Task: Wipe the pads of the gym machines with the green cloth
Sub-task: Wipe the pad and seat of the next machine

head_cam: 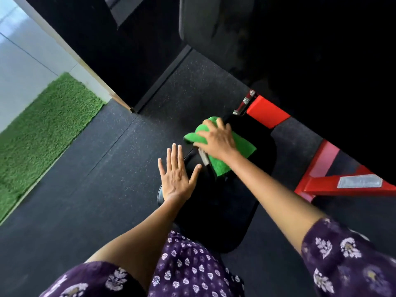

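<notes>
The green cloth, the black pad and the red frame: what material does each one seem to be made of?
Green cloth: probably microfibre or terry, because its surface is fuzzy and it folds softly. Black pad: likely vinyl or faux leather over foam; smooth, rounded edges with a faint sheen. Red frame: seemingly painted metal, with flat hard faces and shiny bolts beside it.

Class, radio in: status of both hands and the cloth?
Right hand pressing green cloth on black pad. Left hand open, flat at pad's edge. Nothing blocking.
</notes>
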A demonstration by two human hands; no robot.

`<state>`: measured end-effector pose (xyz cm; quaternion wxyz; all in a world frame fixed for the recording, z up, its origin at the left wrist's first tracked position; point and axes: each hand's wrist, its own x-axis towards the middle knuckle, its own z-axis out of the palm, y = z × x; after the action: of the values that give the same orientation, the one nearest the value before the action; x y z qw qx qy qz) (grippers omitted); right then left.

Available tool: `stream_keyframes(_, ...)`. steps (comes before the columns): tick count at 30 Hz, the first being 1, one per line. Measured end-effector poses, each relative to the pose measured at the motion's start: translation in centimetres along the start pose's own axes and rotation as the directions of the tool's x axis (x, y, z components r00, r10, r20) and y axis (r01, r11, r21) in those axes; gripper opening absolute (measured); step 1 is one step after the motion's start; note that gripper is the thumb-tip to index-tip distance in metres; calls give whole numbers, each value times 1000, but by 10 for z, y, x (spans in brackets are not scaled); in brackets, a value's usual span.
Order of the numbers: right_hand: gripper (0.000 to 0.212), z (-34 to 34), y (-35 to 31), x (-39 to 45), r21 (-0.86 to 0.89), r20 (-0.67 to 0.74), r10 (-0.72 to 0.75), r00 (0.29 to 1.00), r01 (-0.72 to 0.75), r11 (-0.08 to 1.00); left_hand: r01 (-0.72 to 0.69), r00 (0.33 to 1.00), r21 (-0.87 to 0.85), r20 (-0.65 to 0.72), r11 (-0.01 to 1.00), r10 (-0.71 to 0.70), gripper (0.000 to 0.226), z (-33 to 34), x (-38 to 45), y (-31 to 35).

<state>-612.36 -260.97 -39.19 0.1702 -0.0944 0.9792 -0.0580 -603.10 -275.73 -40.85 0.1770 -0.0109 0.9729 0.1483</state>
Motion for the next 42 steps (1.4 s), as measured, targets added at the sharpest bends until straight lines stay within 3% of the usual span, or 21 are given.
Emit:
stream_keyframes(4,46,-9,38,26,147,-65,408,911,-395,907,15,999,32,36,999,-16,92,-2,2,2)
stream_keyframes(6,47,-6,15,23,74,-59,362,930,-358,931,27,999,43,43,999,-29,93,-2,4,1)
stream_keyframes(9,47,4,-12,4,19,-37,83,996,-83,996,35,999,28,35,999,-36,93,-2,3,2)
stream_keyframes(10,47,6,-6,1,35,-55,53,997,-51,998,39,999,17,26,999,-39,93,-1,3,1)
stream_keyframes(12,47,5,23,4,106,-126,163,979,-150,983,36,999,11,19,999,-36,93,-1,4,2)
stream_keyframes(16,49,7,71,-2,291,-176,520,836,-460,839,30,999,21,25,999,-31,93,-3,4,3)
stream_keyframes(21,53,9,66,-12,332,-157,702,695,-632,700,34,999,24,29,999,-35,91,-2,4,3)
stream_keyframes(24,54,13,27,-20,323,-152,621,769,-556,766,36,999,23,30,999,-36,91,-3,5,4)
stream_keyframes(27,53,33,-2,-53,166,-306,265,914,-223,961,33,999,14,24,999,-33,93,-3,5,5)
stream_keyframes(29,53,40,15,-63,69,-326,76,942,-57,996,20,1000,12,22,1000,-20,94,-2,4,5)
stream_keyframes(31,52,31,37,-58,122,-277,168,946,-139,983,-12,1000,24,24,1000,11,93,-2,3,4)
stream_keyframes(34,52,23,36,-46,227,-245,451,858,-401,888,-92,996,30,13,995,91,91,-3,3,4)
stream_keyframes(37,53,28,-8,-59,198,-250,397,883,-355,914,-138,990,-174,-40,975,134,83,-4,0,3)
stream_keyframes(40,55,47,-32,-96,134,-274,129,953,-95,986,-68,997,-528,-10,847,74,61,-10,-4,-6)
stream_keyframes(42,58,50,-22,-118,73,-265,-37,964,59,996,-24,997,-633,38,774,62,46,-18,-4,-17)
